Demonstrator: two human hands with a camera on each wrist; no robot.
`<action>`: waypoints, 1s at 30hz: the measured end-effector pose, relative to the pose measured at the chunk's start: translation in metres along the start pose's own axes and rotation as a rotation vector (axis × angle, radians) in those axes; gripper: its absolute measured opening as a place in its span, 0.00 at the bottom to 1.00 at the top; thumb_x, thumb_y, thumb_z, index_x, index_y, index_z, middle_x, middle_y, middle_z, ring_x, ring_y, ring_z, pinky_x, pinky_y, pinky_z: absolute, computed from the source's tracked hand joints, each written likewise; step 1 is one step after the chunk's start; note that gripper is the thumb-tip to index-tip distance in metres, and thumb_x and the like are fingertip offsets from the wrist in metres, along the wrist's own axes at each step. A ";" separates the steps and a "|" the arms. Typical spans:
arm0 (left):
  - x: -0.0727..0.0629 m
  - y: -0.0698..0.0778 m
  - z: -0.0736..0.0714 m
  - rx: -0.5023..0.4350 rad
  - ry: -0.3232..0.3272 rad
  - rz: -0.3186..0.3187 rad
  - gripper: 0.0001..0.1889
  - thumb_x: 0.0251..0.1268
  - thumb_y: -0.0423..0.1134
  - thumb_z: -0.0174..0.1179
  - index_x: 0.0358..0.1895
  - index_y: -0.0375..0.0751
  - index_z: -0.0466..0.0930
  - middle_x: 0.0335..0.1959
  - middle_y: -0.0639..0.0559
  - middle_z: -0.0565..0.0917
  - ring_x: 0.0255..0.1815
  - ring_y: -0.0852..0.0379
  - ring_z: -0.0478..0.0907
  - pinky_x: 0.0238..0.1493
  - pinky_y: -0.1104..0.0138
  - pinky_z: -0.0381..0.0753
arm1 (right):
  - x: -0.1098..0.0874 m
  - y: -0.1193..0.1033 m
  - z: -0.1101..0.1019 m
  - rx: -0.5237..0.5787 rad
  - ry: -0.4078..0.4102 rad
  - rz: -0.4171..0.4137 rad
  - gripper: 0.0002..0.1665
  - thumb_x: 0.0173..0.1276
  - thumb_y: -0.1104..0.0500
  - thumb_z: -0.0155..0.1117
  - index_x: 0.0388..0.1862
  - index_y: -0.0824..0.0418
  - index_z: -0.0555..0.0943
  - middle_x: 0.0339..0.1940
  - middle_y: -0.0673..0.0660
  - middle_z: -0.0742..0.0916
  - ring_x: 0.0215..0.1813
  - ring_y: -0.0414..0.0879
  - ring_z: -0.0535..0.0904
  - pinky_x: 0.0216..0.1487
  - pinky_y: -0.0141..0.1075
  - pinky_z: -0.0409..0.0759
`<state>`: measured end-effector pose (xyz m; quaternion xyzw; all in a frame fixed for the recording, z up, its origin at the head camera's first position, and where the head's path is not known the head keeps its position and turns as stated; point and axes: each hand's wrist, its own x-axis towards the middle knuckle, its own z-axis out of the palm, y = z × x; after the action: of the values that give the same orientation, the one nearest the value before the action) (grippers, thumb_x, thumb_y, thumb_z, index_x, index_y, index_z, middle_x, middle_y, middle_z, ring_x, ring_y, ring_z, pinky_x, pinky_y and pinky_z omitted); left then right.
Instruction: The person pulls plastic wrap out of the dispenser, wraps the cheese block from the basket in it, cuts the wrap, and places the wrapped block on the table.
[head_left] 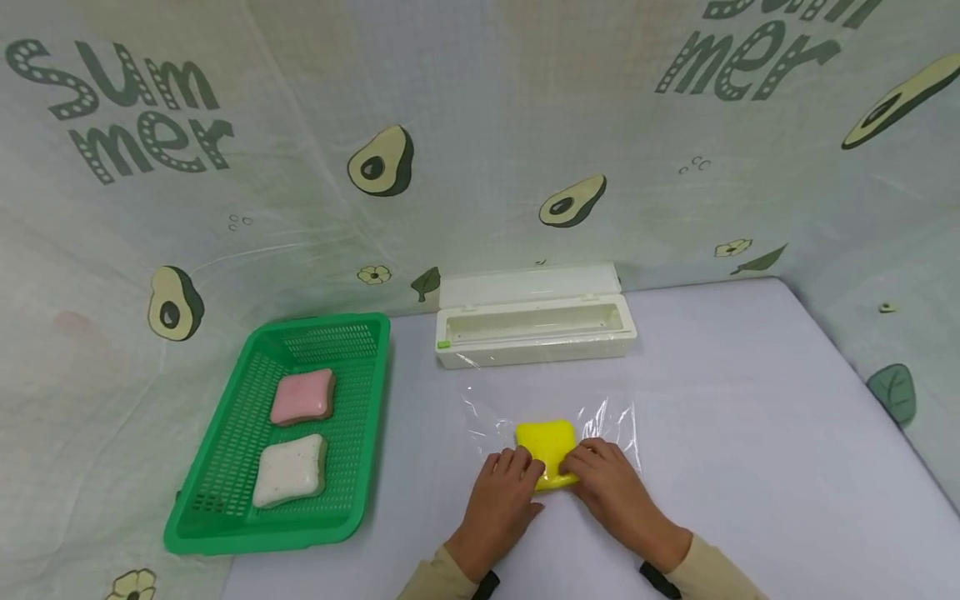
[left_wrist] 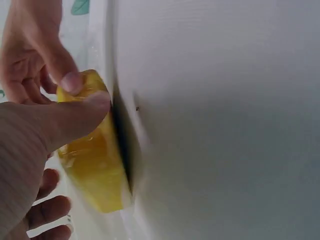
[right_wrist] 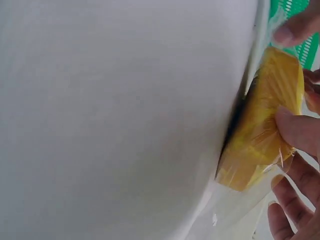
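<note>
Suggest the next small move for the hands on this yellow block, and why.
Probably tip the yellow block forward onto the clear film: some lies spread beyond the block, toward the open white box, while wrinkled film covers the block's near side, and the left hand and right hand both grip it.

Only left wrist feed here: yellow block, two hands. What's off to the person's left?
Observer: A green basket holding a pink block and a white block, per the head view.
Operator: And straight ahead, past the hands?
Observer: A long white box with its lid open.
Operator: What about the right end of the work?
Observer: Right wrist view: clear film creases over the yellow block by the thumb of the right hand.
</note>
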<state>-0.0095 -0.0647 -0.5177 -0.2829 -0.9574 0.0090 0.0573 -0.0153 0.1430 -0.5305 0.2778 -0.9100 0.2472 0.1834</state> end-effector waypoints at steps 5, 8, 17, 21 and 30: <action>0.002 -0.002 -0.003 0.116 0.085 0.030 0.34 0.47 0.57 0.85 0.53 0.51 0.76 0.45 0.55 0.73 0.48 0.56 0.70 0.56 0.64 0.74 | 0.006 0.001 -0.009 0.075 0.011 0.032 0.29 0.43 0.70 0.89 0.40 0.50 0.86 0.42 0.41 0.90 0.52 0.45 0.80 0.52 0.46 0.79; 0.004 -0.005 -0.005 0.150 0.146 0.035 0.28 0.53 0.53 0.83 0.52 0.50 0.79 0.47 0.55 0.77 0.48 0.56 0.74 0.57 0.64 0.76 | 0.014 0.002 -0.016 0.092 -0.005 0.040 0.26 0.47 0.69 0.88 0.42 0.51 0.86 0.42 0.42 0.89 0.52 0.45 0.80 0.52 0.46 0.79; 0.016 -0.016 -0.014 0.136 0.238 0.024 0.21 0.58 0.47 0.81 0.51 0.51 0.83 0.49 0.56 0.83 0.51 0.56 0.78 0.58 0.61 0.79 | 0.037 0.004 -0.029 0.093 -0.068 0.072 0.19 0.58 0.65 0.83 0.47 0.57 0.86 0.46 0.48 0.88 0.56 0.49 0.78 0.56 0.48 0.79; 0.025 -0.022 -0.016 0.113 0.246 0.016 0.18 0.60 0.45 0.79 0.51 0.50 0.84 0.49 0.56 0.83 0.52 0.55 0.79 0.59 0.60 0.78 | 0.042 0.001 -0.027 0.047 -0.047 0.076 0.25 0.54 0.64 0.86 0.50 0.59 0.86 0.53 0.55 0.84 0.60 0.55 0.75 0.60 0.51 0.77; 0.053 -0.034 -0.026 0.089 0.204 -0.027 0.15 0.64 0.43 0.77 0.51 0.49 0.86 0.50 0.55 0.83 0.54 0.53 0.79 0.61 0.58 0.78 | 0.051 -0.003 -0.016 -0.097 0.037 -0.006 0.35 0.45 0.67 0.89 0.54 0.61 0.85 0.55 0.60 0.84 0.59 0.59 0.79 0.58 0.55 0.76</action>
<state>-0.0692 -0.0645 -0.4849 -0.2665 -0.9490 0.0217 0.1669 -0.0503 0.1286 -0.4921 0.2669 -0.9165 0.2073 0.2140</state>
